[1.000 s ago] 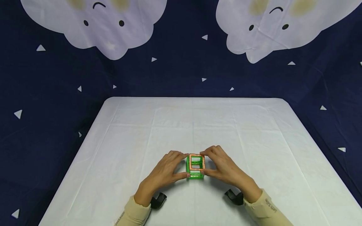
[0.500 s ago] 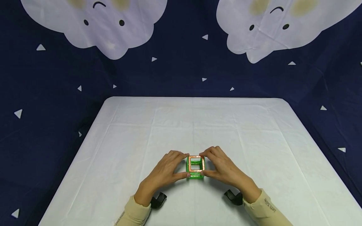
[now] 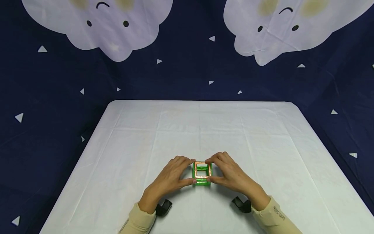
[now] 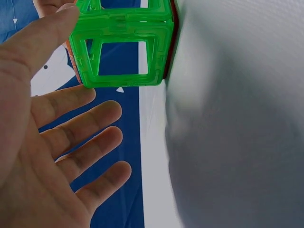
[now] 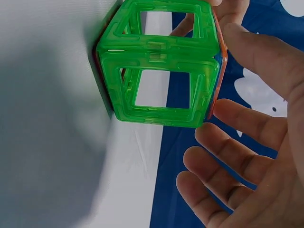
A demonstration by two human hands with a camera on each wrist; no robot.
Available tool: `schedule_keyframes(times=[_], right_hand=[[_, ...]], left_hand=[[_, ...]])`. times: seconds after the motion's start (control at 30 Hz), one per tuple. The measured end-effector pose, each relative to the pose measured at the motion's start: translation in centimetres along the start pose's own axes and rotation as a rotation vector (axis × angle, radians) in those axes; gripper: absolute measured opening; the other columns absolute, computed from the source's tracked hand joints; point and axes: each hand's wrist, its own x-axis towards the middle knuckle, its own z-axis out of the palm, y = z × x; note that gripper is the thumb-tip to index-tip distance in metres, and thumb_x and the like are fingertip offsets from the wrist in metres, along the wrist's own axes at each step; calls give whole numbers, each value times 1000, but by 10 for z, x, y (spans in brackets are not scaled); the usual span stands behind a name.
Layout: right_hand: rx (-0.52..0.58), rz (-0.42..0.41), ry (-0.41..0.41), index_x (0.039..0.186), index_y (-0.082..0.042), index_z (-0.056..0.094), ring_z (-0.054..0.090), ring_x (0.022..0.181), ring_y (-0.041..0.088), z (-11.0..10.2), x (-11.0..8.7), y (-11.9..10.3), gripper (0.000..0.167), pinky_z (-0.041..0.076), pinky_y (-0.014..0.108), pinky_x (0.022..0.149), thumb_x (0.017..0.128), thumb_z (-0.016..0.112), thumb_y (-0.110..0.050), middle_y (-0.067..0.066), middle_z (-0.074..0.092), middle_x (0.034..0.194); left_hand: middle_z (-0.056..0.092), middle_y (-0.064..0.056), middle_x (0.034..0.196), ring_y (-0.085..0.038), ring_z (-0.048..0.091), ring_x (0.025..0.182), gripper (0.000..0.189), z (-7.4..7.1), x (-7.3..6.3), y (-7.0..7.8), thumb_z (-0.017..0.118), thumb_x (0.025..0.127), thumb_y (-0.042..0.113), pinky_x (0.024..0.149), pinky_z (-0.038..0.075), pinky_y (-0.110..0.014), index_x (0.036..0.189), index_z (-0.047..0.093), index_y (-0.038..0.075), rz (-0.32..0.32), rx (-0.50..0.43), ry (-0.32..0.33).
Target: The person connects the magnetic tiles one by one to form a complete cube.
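A small cube of magnetic tiles (image 3: 202, 182) stands on the white tabletop, its sides green and see-through with open centres. An orange square magnetic tile (image 3: 202, 177) lies flat over its top. My left hand (image 3: 170, 175) holds the cube's left side between thumb and index finger; the other fingers spread free in the left wrist view. From the right, my right hand (image 3: 233, 174) pinches the orange tile at its near and far edges. In the right wrist view, the green cube (image 5: 159, 54) shows a dark reddish tile (image 5: 104, 85) against the table.
A white cloth covers the table (image 3: 198, 123), with fold creases and rounded far corners. Behind it hangs a dark blue curtain (image 3: 187, 78) with clouds and small triangles. Black straps (image 3: 164, 208) sit at both wrists, by the beige sleeves (image 3: 140, 221).
The orange tile has come down and toward the person, from slightly tilted above the cube to flat on its top. My right fingers moved slightly with it; my left hand stayed in place.
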Motion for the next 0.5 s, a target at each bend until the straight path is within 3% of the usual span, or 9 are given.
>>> schedule_keyframes(times=[0.3, 0.5], right_hand=[[33, 71, 43, 117, -15, 60, 47, 103, 8, -6, -3, 1, 48, 48, 34, 84, 76, 77, -34, -5, 58, 110], [-23, 107, 122, 114, -13, 63, 49, 100, 13, -6, -6, 1, 39, 46, 34, 80, 79, 76, -26, -4, 58, 107]], left_hand=[[59, 3, 120, -15, 50, 119, 64, -2, -1, 1, 67, 81, 52, 97, 45, -39, 132, 53, 17, -10, 12, 7], [60, 2, 117, -16, 53, 115, 60, -5, -2, 3, 65, 83, 50, 94, 46, -37, 130, 55, 15, -3, 56, 62]])
